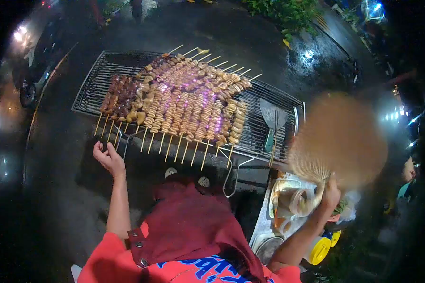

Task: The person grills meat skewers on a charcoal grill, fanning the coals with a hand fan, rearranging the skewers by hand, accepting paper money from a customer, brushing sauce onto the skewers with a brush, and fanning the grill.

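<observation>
My right hand (332,194) is closed around the handle of a woven hand fan (316,158), whose round blade is smeared by motion beside the grill's right end. Near the lower tips of the leftmost sticks is my left hand (109,159), its fingers loosely bent and apart with nothing visible in them. Rows of skewers (179,111) with coiled, browned meat lie across the wire grill grate (113,61). Darker meat skewers (118,94) are at the left end. A green-handled scraper (272,118) rests on the grate to the right of the skewers.
A side table (259,228) at lower right bears a clear plastic container (300,202), a round lid (269,249) and yellow-lidded jars (319,251). Wire legs or handles (229,184) stick out from the grill's front. Green plants (283,14) and a parked motorbike (29,89) are farther off.
</observation>
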Motion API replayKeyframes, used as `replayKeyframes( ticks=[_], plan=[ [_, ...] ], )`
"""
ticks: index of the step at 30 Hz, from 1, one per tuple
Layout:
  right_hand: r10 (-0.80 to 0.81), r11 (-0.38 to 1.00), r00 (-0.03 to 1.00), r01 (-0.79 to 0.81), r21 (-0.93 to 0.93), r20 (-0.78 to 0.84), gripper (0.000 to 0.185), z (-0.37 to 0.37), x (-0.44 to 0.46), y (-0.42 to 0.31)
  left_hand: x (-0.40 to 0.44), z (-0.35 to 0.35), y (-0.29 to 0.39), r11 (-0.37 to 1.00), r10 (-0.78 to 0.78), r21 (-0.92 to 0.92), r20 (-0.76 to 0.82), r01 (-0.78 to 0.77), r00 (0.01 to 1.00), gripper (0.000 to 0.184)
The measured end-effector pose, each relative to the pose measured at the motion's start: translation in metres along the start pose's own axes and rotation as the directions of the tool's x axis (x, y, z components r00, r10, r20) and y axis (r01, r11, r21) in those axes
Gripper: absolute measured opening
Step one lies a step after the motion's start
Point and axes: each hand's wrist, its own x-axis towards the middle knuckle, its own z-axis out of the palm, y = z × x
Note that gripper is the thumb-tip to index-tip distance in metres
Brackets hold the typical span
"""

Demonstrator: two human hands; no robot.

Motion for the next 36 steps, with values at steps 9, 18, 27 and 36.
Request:
replayKeyframes(
  ticks=[9, 18, 27, 36],
  plan=[
    [-0.225, 0.609, -0.021, 0.778, 0.157, 0.974, 0.049, 0.046, -0.077, 0.012, 0.003, 0.007, -0.009, 0.999, 0.007, 0.047, -0.087, -0.002, 0.996, 0.041],
    [-0.144, 0.79, 0.983, 0.186, 0.584, -0.118, 0.047, -0.073, 0.076, 0.156, 0.024, 0.006, -0.026, 0.941, 0.225, 0.279, -0.102, -0.189, 0.969, 0.032],
    [0.255, 0.238, 0.902, 0.29, 0.927, -0.348, 0.054, -0.206, 0.209, 0.304, 0.033, 0.008, -0.037, 0.817, 0.313, 0.544, -0.142, -0.19, 0.939, 0.044],
    [-0.202, 0.901, 0.93, 0.299, 0.315, -0.307, 0.019, -0.022, 0.032, 0.28, 0.017, 0.004, -0.006, 0.846, 0.196, 0.519, -0.087, -0.123, 0.977, 0.046]
  ],
)
